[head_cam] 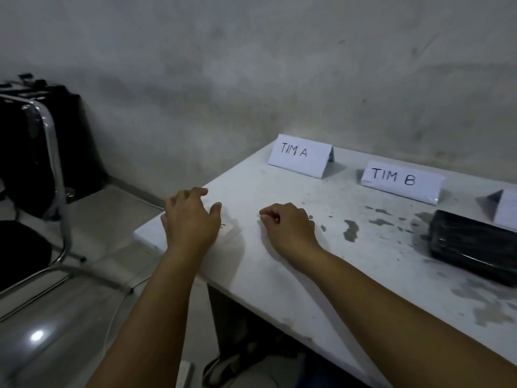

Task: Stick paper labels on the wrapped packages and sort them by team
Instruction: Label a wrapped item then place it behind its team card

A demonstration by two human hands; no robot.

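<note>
— Starting nearest the wearer, what is shown of the hands?

— Both are laid on the white table [279, 275], on the near side of the TIM A card [300, 156]. The left hand [193, 217] is set at the table's corner, near-left of that card, its fingers loosely bent and nothing held. The right hand [288, 228] is set almost straight in front of the card, fingers curled under into a loose fist; nothing is seen within it.

— Is a label in reach?

— A small pale slip [230, 228] is made out on the table, just beside the left thumb. Whether it is a paper label cannot be told.

— Where is the task's thing found?

— One black wrapped package [472, 245] is shown, well to the right of the TIM A card and nearer the table's front edge, partly cut by the frame. Its long axis is judged to run roughly along the row of cards, so a short end is turned toward the hands. It lies to the right of both hands and apart from them; the right hand is the nearer, so a rightward reach by it is judged likeliest.

— And the count?

— Two hands, one package and one slip are counted, and three folded cards: TIM A, the TIM B card [400, 182] to its right, and a third card [507, 211] farther right, whose lettering is cut off.
</note>
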